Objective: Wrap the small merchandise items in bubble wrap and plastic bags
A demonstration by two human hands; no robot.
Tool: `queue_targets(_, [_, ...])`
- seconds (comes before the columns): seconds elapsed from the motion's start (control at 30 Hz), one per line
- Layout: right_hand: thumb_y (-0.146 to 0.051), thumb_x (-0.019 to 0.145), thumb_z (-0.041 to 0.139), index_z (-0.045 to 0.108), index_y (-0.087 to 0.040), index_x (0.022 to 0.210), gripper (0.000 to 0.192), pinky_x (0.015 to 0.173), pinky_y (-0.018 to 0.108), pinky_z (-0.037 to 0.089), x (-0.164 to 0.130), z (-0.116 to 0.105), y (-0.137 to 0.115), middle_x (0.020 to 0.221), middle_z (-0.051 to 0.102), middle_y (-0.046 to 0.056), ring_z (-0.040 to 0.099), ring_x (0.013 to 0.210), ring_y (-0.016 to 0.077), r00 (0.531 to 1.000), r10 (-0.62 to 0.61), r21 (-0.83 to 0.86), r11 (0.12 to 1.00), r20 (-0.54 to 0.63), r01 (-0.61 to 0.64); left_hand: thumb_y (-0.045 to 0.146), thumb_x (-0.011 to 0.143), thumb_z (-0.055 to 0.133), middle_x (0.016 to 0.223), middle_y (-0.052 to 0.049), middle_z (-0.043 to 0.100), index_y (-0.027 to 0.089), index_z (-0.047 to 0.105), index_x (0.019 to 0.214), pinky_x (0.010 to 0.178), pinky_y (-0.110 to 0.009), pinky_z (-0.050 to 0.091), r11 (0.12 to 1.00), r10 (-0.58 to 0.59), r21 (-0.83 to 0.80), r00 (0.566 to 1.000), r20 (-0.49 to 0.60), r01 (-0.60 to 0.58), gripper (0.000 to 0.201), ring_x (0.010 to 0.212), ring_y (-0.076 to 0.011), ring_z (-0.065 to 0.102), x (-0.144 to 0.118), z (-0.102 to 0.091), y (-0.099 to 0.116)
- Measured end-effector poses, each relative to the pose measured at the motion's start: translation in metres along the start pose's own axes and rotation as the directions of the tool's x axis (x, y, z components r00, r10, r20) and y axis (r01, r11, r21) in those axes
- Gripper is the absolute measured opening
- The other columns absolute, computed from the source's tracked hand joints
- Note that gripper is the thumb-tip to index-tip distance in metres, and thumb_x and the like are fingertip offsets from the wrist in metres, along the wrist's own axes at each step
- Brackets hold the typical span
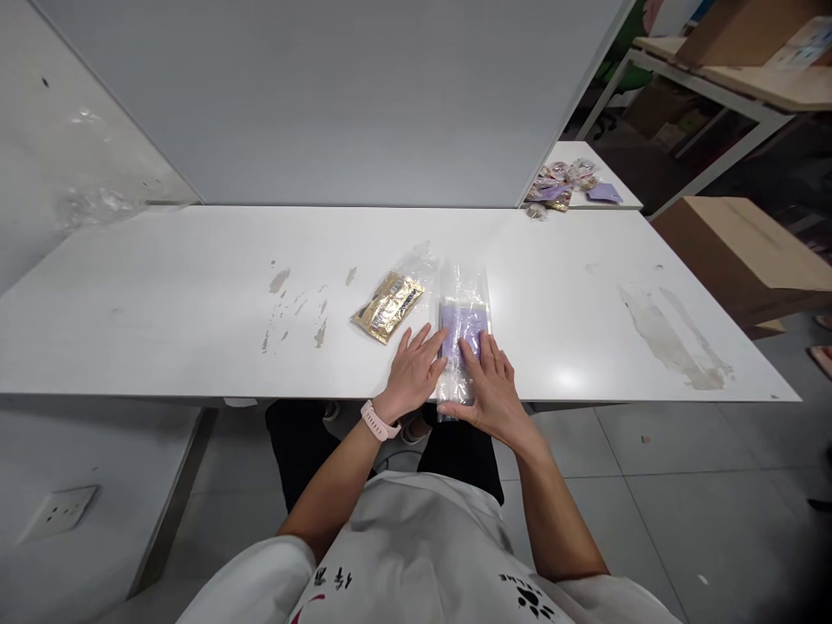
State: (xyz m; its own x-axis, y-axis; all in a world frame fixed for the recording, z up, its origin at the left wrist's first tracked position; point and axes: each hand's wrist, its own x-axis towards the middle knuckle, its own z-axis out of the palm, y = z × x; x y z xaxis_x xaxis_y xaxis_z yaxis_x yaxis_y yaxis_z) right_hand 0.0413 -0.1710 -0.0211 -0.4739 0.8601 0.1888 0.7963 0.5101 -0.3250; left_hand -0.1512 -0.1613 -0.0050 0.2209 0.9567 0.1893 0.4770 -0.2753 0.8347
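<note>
- Surface (195, 295): long and white, scuffed in patches near the middle and toward the right end, with grey partition panels standing along its far edge.
- Heap of small packets (560, 184): sits at the far right corner, well apart from the hands, with a purple card beside it.
- Clear bag (463, 286): lies at the near edge, about the middle of the surface's length, its near end hanging a little over that edge. A purple card (463, 319) shows inside it.
- Gold packet (387, 306): lies just left of the bag, half under a loose piece of clear film, apart from both hands.
- Left hand (412, 374): flat, fingers spread, fingertips resting on the bag's left side; nothing is grasped, the grip released.
- Right hand (495, 390): flat on the bag's right side, thumb at the overhanging end; also released, pressing rather than holding.
- Step in hand, as I judge it: smoothing or flattening the bag around the card.
- Next move, by my reading, calls for even pressure from both palms so the slippery film does not slide off the near edge.
</note>
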Motion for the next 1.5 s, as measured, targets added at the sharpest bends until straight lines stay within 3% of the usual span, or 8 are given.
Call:
queue_targets(0.17, [-0.076,0.077,0.062,-0.006,-0.027,0.162,0.119,0.118,0.064,0.016,-0.002,-0.005,0.003,0.167,-0.013,0.016,-0.004,0.154,0.0408,0.997,-0.051,0.017,0.999,0.06,0.05,0.042,0.099,0.047,0.151,-0.007,0.051,0.027,0.048,0.147,0.125,-0.046,0.0,0.994,-0.034,-0.108,0.999,-0.016,0.032,0.051,0.151,-0.0256,0.029,-0.001,-0.002,0.002])
queue_targets(0.33, [-0.075,0.074,0.067,-0.008,-0.031,0.161,0.124,0.118,0.064,0.014,-0.001,-0.01,-0.001,0.167,-0.016,0.014,-0.006,0.153,0.0417,0.991,-0.079,0.051,0.996,0.103,0.074,0.038,0.103,0.039,0.158,-0.01,0.041,0.026,0.022,0.16,0.124,-0.047,-0.004,0.984,-0.005,-0.178,1.0,0.022,0.009,0.06,0.15,-0.0228,0.032,-0.002,-0.008,0.01])
queue_targets(0.43, [-0.074,0.075,0.066,-0.009,-0.031,0.161,0.122,0.118,0.064,0.015,0.0,-0.011,-0.005,0.167,-0.015,0.014,-0.005,0.154,0.0411,0.992,-0.075,0.069,0.995,0.104,0.068,0.041,0.102,0.043,0.156,-0.01,0.044,0.028,0.019,0.16,0.124,-0.046,-0.004,0.961,-0.05,-0.271,0.998,0.033,0.057,0.064,0.149,-0.024,0.034,-0.002,-0.011,0.014])
queue_targets(0.67, [-0.05,0.1,0.045,-0.002,-0.034,0.162,0.079,0.12,0.058,0.022,0.001,-0.012,-0.015,0.169,-0.005,0.008,0.004,0.156,0.0319,1.0,-0.011,0.182,0.983,-0.006,0.012,0.04,0.104,0.038,0.157,-0.01,0.042,0.028,0.012,0.162,0.124,-0.044,-0.005,0.951,-0.033,-0.306,0.998,0.054,0.048,0.064,0.148,-0.0219,0.035,-0.004,-0.014,0.015])
queue_targets(0.87, [-0.039,0.103,0.036,0.011,-0.035,0.162,0.064,0.121,0.052,0.029,0.003,-0.01,-0.02,0.168,0.015,0.004,0.02,0.154,0.0266,0.991,0.066,0.397,0.918,-0.112,-0.016,0.039,0.101,0.045,0.159,-0.005,0.039,0.031,0.032,0.156,0.125,-0.045,-0.004,0.951,-0.005,-0.307,0.996,0.092,0.033,0.057,0.149,-0.0247,0.034,-0.003,-0.012,0.01])
queue_targets(1.2, [-0.07,0.073,0.072,-0.017,-0.035,0.159,0.128,0.116,0.051,0.037,0.0,-0.025,-0.003,0.169,0.003,0.008,0.022,0.153,0.0296,0.991,0.029,0.803,0.583,0.133,-0.125,0.03,0.102,0.037,0.163,-0.004,0.031,0.029,0.036,0.156,0.124,-0.051,0.004,0.992,0.084,-0.106,0.986,0.144,-0.069,0.054,0.152,-0.028,0.026,0.006,-0.005,0.035])
queue_targets(1.4, [-0.099,0.057,0.046,-0.005,-0.027,0.162,0.137,0.107,0.053,0.044,-0.014,-0.033,0.033,0.162,0.032,0.016,0.042,0.143,0.0335,0.996,-0.002,0.823,0.564,0.087,-0.071,0.037,0.1,0.046,0.164,0.001,0.029,0.039,0.04,0.152,0.12,-0.06,-0.01,0.996,0.061,-0.072,0.98,0.189,-0.048,0.053,0.154,-0.0347,0.015,0.013,0.009,0.031])
queue_targets(1.5, [-0.1,0.057,0.046,0.02,-0.027,0.161,0.13,0.105,0.055,0.044,-0.023,-0.037,0.045,0.15,0.049,0.016,0.047,0.138,0.0344,0.987,0.148,0.781,0.608,0.066,-0.144,0.035,0.099,0.047,0.164,0.002,0.028,0.04,0.04,0.152,0.119,-0.061,-0.013,0.997,0.077,0.004,0.975,0.21,-0.079,0.053,0.154,-0.0356,0.013,0.015,0.016,0.026])
